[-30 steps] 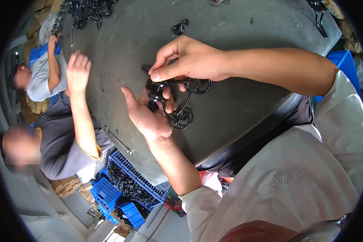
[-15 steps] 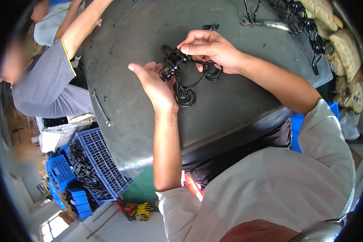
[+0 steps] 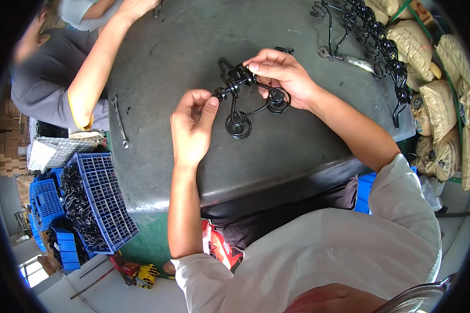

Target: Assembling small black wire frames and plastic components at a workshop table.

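Dark worktable (image 3: 290,138), near edge catching light | green floor (image 3: 152,237) below | bright window (image 3: 35,272), lower left

Near, wide fisheye view from head height, downward onto left hand (image 3: 189,128), right hand (image 3: 287,75) and table (image 3: 177,52).

Two hands (image 3: 192,125) (image 3: 283,73) hold one wire frame (image 3: 238,76) (two coils (image 3: 238,125) (image 3: 279,97)).

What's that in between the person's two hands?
In the head view, a shiny black bent-wire metal piece with round coils is between the bare left hand and the bare right hand, held up by both.
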Tool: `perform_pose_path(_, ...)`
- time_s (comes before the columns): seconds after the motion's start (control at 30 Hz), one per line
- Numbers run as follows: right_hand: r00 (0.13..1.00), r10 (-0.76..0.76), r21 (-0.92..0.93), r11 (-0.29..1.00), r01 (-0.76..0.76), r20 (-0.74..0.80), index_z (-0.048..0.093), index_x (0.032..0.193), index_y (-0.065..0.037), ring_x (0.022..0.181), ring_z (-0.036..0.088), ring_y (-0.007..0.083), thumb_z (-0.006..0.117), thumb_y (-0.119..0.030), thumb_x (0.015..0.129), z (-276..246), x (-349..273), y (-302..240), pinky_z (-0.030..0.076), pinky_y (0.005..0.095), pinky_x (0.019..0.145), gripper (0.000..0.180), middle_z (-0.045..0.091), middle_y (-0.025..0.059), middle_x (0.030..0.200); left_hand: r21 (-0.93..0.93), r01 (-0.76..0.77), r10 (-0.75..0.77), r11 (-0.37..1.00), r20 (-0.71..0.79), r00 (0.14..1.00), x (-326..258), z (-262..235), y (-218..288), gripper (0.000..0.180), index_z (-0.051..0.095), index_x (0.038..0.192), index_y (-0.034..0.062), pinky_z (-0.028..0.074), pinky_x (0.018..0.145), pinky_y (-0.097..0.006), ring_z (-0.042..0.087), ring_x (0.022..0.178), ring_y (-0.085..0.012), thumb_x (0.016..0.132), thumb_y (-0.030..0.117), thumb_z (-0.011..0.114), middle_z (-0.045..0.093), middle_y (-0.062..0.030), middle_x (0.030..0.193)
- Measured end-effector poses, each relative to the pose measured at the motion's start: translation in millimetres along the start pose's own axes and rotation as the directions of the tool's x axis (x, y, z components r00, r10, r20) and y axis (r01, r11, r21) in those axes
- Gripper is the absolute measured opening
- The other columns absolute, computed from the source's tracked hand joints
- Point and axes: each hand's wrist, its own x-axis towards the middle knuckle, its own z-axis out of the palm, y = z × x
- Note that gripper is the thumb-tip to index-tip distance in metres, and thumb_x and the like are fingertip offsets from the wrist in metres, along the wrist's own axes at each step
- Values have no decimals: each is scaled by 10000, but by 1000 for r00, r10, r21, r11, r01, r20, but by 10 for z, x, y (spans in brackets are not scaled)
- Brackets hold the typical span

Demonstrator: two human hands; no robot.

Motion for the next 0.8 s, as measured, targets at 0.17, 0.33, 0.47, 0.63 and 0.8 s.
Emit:
perform_pose_path(0.17, 1000, -13, 8, 1000, 13, 3, 664, 1025, -21, 582, 484, 68, 649, -146, 965, 6, -2, -14, 487, 264, 515, 140, 559, 2, 743, 150, -136, 131, 979, 43, 990, 35, -25, -58, 86, 638, 930, 6, 447, 595, -254, 549, 657, -79, 920, 83, 674, 631, -13, 788)
perform_pose_path(0.33, 1000, -1, 26, 1000, 1, 4, 658, 1041, -14, 565, 480, 80, 645, -148, 968, 5, -1, -18, 464, 266, 506, 153, 551, 7, 729, 333, -258, 245, 907, 79, 966, 58, 56, 46, 103, 602, 903, 2, 457, 572, -349, 567, 579, -238, 926, 99, 631, 600, -123, 721)
perform_pose_path(0.47, 1000, 6, 25, 1000, -6, -2, 649, 1053, -9, 552, 485, 95, 630, -154, 979, 2, -10, -39, 449, 271, 516, 164, 545, 10, 723, 386, -217, 190, 897, 108, 976, 87, 62, 60, 154, 573, 863, 4, 440, 557, -379, 553, 556, -264, 950, 128, 605, 570, -134, 665)
perform_pose_path(0.63, 1000, 24, 51, 998, -25, 16, 668, 1055, -13, 592, 495, 74, 669, -161, 953, -5, -10, -34, 508, 278, 532, 180, 536, -2, 709, 246, -57, 26, 968, 130, 991, 102, 55, 14, 203, 562, 852, -3, 418, 523, -391, 526, 522, -273, 982, 153, 569, 539, -140, 603)
perform_pose_path(0.8, 998, 56, 33, 998, -55, -9, 664, 1069, -11, 595, 501, 85, 664, -173, 954, 11, -27, -55, 500, 277, 530, 198, 519, 0, 697, 264, -182, 170, 947, 66, 983, 59, 123, -65, 159, 562, 874, 5, 425, 523, -388, 530, 528, -267, 974, 125, 591, 557, -133, 648)
